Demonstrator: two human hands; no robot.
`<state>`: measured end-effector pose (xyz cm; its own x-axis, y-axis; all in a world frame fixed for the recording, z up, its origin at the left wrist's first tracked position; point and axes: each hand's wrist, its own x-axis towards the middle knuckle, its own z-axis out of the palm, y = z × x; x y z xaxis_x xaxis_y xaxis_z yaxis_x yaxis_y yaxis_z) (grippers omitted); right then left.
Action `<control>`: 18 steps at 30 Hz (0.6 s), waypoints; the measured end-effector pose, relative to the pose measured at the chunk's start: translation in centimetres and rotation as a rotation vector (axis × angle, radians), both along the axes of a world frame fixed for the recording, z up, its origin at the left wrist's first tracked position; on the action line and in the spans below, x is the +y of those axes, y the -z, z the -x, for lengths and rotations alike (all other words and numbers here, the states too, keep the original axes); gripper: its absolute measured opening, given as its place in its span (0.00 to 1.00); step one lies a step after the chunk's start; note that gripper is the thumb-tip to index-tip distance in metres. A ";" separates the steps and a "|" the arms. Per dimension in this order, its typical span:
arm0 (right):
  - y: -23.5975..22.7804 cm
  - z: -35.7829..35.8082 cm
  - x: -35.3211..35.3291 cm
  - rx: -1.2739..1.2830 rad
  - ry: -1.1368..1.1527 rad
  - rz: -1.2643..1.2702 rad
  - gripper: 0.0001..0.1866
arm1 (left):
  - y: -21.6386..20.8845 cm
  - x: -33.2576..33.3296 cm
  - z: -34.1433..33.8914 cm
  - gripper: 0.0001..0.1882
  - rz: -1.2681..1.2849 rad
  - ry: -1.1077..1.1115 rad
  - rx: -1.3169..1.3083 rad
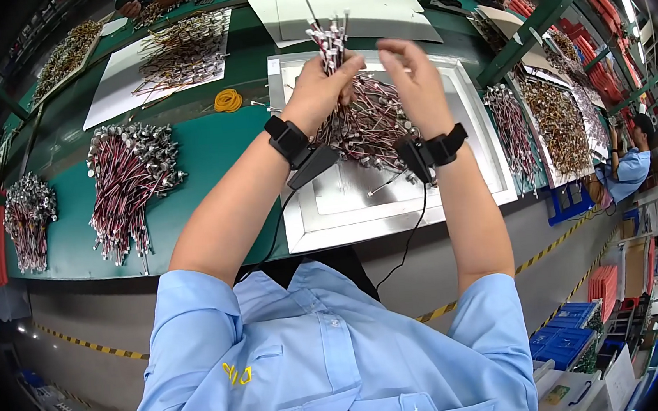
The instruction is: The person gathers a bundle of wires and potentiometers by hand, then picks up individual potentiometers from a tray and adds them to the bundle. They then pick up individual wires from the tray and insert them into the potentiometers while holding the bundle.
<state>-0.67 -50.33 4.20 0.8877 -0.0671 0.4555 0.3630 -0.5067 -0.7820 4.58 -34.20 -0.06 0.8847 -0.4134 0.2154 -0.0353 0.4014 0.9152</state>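
The left hand [318,95] is gripping a bundle of connector cables [331,42] above the far edge of the metal tray [393,222]. The right hand [417,86] is open, just beside it. Below, a cable pile [372,119], probably similar, lies inside the tray.

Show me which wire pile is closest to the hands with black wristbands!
It's the dark-red wire pile on the silver metal tray, below the left hand and right hand. The other piles lie farther off, outside that tray.
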 end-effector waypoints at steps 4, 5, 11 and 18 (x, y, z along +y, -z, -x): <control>-4.0 -2.4 0.7 -0.352 -0.165 -0.116 0.19 | -0.8 -1.0 1.1 0.12 -0.257 0.102 -0.187; -4.6 -2.8 0.7 -0.405 -0.251 -0.033 0.21 | -0.9 -1.4 1.1 0.12 -0.240 0.092 -0.219; -6.4 -1.3 0.6 0.044 -0.554 0.422 0.25 | -0.7 -0.5 1.3 0.14 -0.182 0.154 -0.133; 3.2 4.7 -4.8 0.254 -0.215 0.769 0.35 | -0.9 0.4 0.2 0.20 -0.145 0.149 -0.054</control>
<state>-5.38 -55.12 0.99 0.9275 0.3628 0.0900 0.3720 -0.8722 -0.3176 4.41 -33.79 0.85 0.8001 -0.5692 0.1893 -0.0354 0.2703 0.9621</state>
